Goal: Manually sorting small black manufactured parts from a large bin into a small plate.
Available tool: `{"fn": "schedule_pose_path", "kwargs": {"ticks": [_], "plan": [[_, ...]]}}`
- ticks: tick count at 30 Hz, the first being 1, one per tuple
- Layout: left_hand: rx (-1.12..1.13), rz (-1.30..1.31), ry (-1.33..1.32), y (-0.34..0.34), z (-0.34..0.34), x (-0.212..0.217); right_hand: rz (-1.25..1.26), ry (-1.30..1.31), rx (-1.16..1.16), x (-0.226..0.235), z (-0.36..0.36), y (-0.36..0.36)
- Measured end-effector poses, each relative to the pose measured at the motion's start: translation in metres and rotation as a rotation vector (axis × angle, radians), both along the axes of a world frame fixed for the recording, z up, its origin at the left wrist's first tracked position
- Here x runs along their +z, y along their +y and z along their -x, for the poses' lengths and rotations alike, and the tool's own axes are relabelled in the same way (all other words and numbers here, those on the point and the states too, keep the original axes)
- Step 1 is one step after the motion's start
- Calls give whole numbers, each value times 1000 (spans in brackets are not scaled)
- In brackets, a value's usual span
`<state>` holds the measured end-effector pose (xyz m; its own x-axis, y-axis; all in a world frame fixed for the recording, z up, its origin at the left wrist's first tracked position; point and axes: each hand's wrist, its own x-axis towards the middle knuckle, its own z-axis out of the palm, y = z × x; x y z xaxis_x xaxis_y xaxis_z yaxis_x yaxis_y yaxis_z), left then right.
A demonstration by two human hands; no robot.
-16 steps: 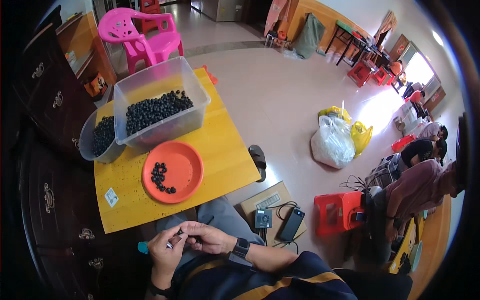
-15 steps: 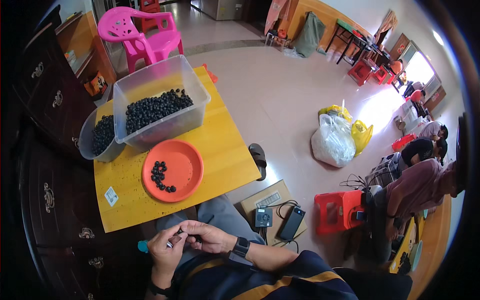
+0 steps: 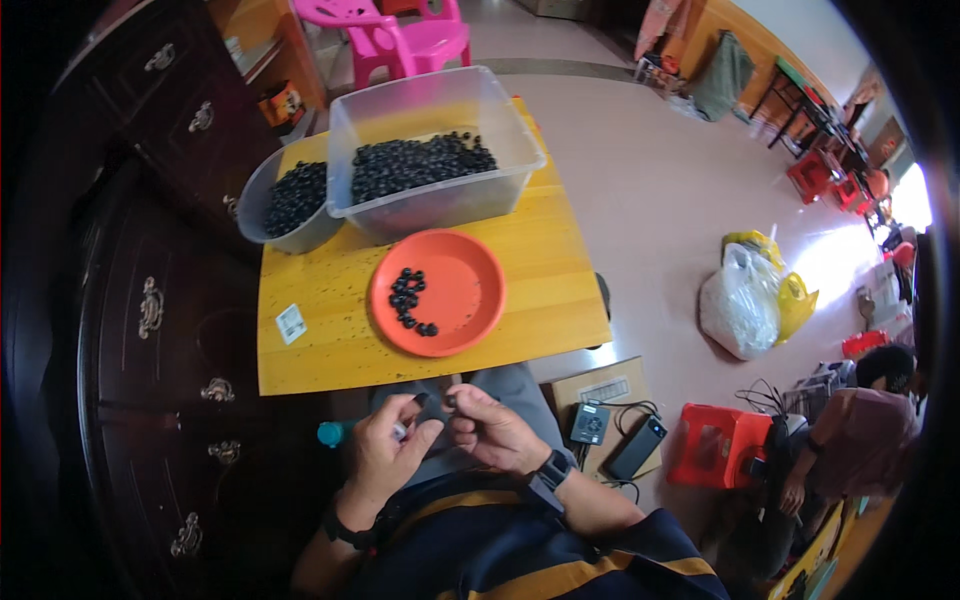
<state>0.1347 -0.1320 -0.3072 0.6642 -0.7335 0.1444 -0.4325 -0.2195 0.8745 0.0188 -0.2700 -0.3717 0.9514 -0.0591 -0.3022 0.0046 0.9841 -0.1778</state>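
My left hand (image 3: pixel 385 450) and my right hand (image 3: pixel 490 430) meet over my lap, just below the front edge of the yellow wooden table (image 3: pixel 330 350). Each hand pinches a small dark bead at its fingertips, and the two fingertips nearly touch. A teal object (image 3: pixel 328 432) pokes out beside my left hand. On the table in front of me sits an orange plate (image 3: pixel 460 290) with several dark beads (image 3: pixel 405 298) on its left side.
Behind the plate are a clear plastic bin (image 3: pixel 440 205) and a grey bowl (image 3: pixel 262 215), both full of dark beads. A dark cabinet (image 3: pixel 140 300) lines the left. On the floor: cardboard box (image 3: pixel 590 385) with devices, red stool (image 3: pixel 720 445), plastic bags (image 3: pixel 745 300). A person (image 3: pixel 850 430) sits at right.
The view has shifted, so table and hands sit higher and further right. My hands stay together over my lap; the thin strand seen between them earlier no longer shows.
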Motion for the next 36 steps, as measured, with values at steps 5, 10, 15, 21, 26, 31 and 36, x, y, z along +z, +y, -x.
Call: {"fn": "schedule_pose_path", "kwargs": {"ticks": [5, 10, 15, 21, 26, 31, 36], "plan": [[-97, -121, -79, -4, -7, 9, 24, 2, 18, 0, 0, -1], [-151, -122, -185, -9, -13, 6, -3, -42, 67, 1, -2, 4], [-180, -126, -217, -6, -14, 3, 0, -22, 109, 3, -2, 4], [-194, -128, -237, -3, -15, 0, -8, -34, 126, 1, -2, 5], [-182, -116, -251, -2, -14, 0, 1, -35, 134, -2, -4, 5], [-188, -122, -300, -3, -16, 1, 32, -33, 121, 0, -5, 5], [-215, -137, -348, -3, -16, -1, 109, -3, 93, 4, -4, 3]]}}
